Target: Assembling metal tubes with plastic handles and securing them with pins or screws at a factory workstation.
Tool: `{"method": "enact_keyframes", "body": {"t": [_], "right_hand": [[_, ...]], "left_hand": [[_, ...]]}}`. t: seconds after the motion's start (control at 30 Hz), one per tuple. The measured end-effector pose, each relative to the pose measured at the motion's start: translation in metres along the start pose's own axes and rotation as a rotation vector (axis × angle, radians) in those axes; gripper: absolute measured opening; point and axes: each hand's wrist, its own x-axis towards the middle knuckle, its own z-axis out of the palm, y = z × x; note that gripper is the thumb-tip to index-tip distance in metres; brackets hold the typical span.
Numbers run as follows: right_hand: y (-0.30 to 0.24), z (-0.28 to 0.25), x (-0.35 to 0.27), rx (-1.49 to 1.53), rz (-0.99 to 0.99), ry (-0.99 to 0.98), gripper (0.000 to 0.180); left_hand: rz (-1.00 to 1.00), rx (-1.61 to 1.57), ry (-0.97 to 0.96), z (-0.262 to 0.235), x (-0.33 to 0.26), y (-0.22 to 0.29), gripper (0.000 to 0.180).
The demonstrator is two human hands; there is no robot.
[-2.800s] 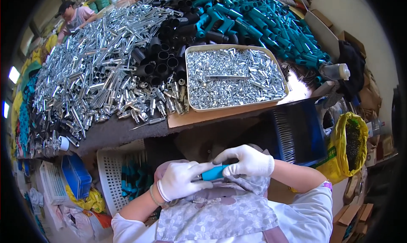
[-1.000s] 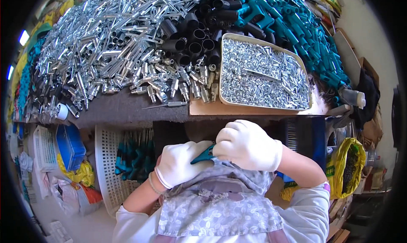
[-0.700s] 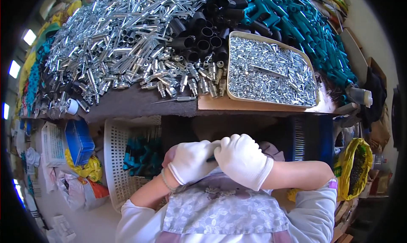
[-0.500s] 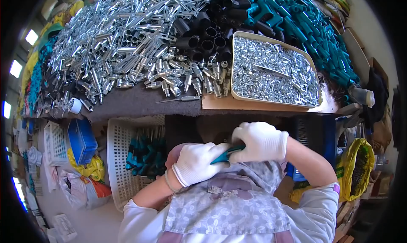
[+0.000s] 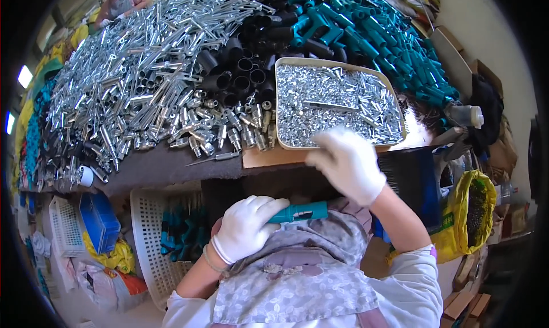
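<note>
My left hand (image 5: 247,225), in a white knit glove, is wrapped round a teal plastic tool housing (image 5: 309,211) held level above my lap. A dark slot with a bit of metal shows in the side of its free end. My right hand (image 5: 351,167), gloved the same way, is raised over the front edge of the tray (image 5: 337,149), and its fingers are smeared by motion. Whether anything sits between them I cannot make out. Small silver metal parts (image 5: 320,99) fill this cream-rimmed tray, and a slim metal rod (image 5: 331,106) lies across them.
Silver metal shafts (image 5: 143,70) heap the bench on the left, beside black sleeves (image 5: 240,79) and teal housings (image 5: 366,39). A thin-tipped tool (image 5: 220,157) lies by the bench edge. Below stand a white basket (image 5: 150,242) and a yellow sack (image 5: 466,225). Another person (image 5: 123,1) sits far left.
My right hand has left the teal housing and moved up to the tray. My left hand keeps the housing, now more exposed. The view has shifted, bringing another person into sight.
</note>
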Motion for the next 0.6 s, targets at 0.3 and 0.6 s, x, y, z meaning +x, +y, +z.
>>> {"method": "enact_keyframes", "body": {"t": [0.3,0.6], "right_hand": [[0.066,0.010,0.029,-0.010,0.166,0.066,0.012],[0.072,0.010,0.030,-0.090,0.163,0.033,0.014]], "left_hand": [[-0.104,-0.190,-0.040,0.006,0.005,0.010,0.053],[-0.167,-0.321,0.012,0.008,0.006,0.015,0.049]]}}
